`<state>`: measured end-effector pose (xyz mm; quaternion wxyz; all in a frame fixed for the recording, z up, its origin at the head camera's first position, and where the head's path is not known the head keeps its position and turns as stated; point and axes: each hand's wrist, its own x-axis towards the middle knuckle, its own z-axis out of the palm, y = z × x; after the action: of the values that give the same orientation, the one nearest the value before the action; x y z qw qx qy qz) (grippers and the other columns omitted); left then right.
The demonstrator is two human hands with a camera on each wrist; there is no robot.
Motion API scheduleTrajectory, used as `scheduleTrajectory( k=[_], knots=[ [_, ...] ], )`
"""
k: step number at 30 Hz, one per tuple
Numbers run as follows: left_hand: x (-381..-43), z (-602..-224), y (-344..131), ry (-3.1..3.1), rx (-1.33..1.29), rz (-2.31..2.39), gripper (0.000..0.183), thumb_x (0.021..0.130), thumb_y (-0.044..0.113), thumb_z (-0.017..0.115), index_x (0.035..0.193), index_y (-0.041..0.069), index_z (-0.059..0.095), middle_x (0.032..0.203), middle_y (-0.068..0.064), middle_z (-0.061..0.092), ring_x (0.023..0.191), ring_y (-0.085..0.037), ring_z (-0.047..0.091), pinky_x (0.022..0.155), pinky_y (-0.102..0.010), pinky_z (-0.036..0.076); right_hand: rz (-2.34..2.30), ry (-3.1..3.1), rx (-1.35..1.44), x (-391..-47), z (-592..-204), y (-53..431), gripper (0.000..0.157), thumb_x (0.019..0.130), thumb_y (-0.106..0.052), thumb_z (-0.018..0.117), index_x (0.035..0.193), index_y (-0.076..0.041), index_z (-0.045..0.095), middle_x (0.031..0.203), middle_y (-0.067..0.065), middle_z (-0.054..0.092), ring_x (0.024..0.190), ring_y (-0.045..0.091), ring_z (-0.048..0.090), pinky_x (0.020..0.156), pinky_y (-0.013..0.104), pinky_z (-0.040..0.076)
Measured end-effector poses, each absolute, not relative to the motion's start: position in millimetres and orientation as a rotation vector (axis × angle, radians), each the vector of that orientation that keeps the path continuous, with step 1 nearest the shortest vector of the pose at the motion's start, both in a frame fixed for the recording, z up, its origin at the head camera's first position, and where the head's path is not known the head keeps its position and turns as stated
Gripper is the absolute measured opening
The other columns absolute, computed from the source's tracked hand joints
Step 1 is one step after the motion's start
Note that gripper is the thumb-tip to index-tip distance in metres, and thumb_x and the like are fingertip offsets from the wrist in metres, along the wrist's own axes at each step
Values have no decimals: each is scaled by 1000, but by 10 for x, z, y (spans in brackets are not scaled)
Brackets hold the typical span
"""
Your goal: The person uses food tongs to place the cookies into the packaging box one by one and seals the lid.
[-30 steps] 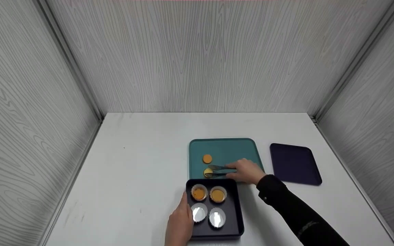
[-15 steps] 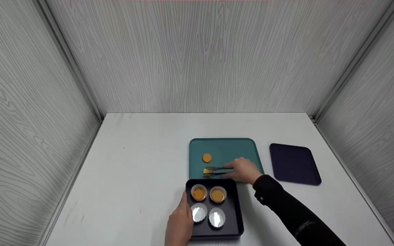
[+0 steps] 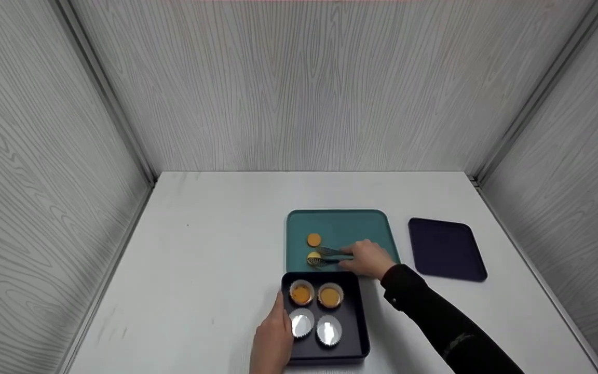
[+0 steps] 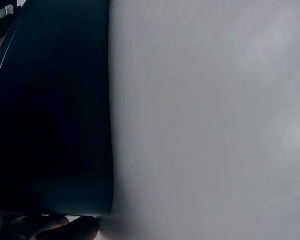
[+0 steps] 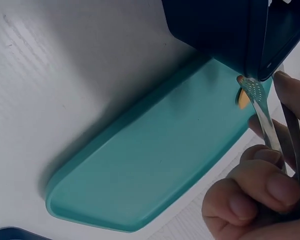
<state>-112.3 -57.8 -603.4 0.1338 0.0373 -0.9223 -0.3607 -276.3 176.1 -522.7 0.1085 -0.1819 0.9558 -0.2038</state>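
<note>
My right hand grips slim tongs with perforated tips above the teal tray. The tongs' tips are spread around a yellow disc, one tip overlapping it. Whether they touch it I cannot tell. An orange disc lies just behind. My left hand holds the left side of a dark square box; in the left wrist view some fingers show at its end. Inside stand white fluted cups, two holding orange-yellow discs and two with shiny insides.
A dark purple tray lies flat to the right of the teal one. The box overlaps the teal tray's near edge in the head view. Grey wood-grain walls enclose the white table on the left, right and back.
My right hand has shifted slightly left with the tongs. The tips drew closer together, then spread apart again at the yellow disc. The left hand and box stay in place.
</note>
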Motion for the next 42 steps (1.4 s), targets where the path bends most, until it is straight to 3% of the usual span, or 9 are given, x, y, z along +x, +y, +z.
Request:
scheduleTrajectory(
  k=[10,17,26,30,34,36,38,42],
  knots=[
    [-1130,-6017,-574,-2697,119,-1057,44,103,7,55,146,-2,52,122,-20,71,82,-32,73,71,-44,58,-586,2823,-427,-2815,-5188,1707,43,88,-28,82,128,-13,74,127,13,71,117,36,65,96,50,53],
    [-1127,-6013,-577,-2694,119,-1068,44,103,7,55,147,-1,52,117,-21,72,74,-29,71,67,-43,57,-594,2879,-509,-2804,-5238,1720,41,87,-26,83,126,-18,75,122,12,73,107,34,70,84,49,57],
    [-1118,-6029,-581,-2669,99,-1057,44,103,7,56,147,1,53,115,-21,72,70,-28,70,63,-42,56,-641,2910,-651,-2769,-5253,1806,37,87,-20,82,123,-13,76,112,15,76,94,32,72,80,48,57],
    [-1117,-6056,-583,-2661,90,-1041,45,102,5,58,146,0,53,118,-20,72,68,-26,69,61,-40,55,-637,2911,-722,-2735,-5258,1853,34,89,-18,81,121,-12,77,105,15,77,83,29,72,68,42,55],
    [-1124,-6070,-594,-2659,80,-1044,46,101,5,58,146,-1,53,124,-19,71,74,-28,71,64,-41,56,-606,2907,-804,-2710,-5264,1884,33,89,-18,81,120,-11,78,101,16,77,73,26,70,58,33,46],
    [-1127,-6071,-595,-2663,78,-1045,45,102,6,58,146,-1,53,125,-18,70,77,-29,72,66,-42,57,-619,2899,-804,-2708,-5259,1887,34,89,-18,80,121,-11,77,103,17,77,72,26,70,58,32,43],
    [-1128,-6073,-595,-2664,77,-1042,45,102,6,57,146,-1,53,125,-18,70,80,-30,73,68,-42,58,-637,2893,-777,-2715,-5254,1881,35,89,-20,80,123,-10,76,105,18,77,76,27,71,61,35,47],
    [-1130,-6077,-596,-2662,82,-1046,45,102,5,57,146,-2,53,123,-19,71,80,-30,73,67,-42,57,-677,2868,-668,-2733,-5231,1847,39,90,-21,79,126,-8,74,113,18,75,94,31,73,80,46,57]
  ],
)
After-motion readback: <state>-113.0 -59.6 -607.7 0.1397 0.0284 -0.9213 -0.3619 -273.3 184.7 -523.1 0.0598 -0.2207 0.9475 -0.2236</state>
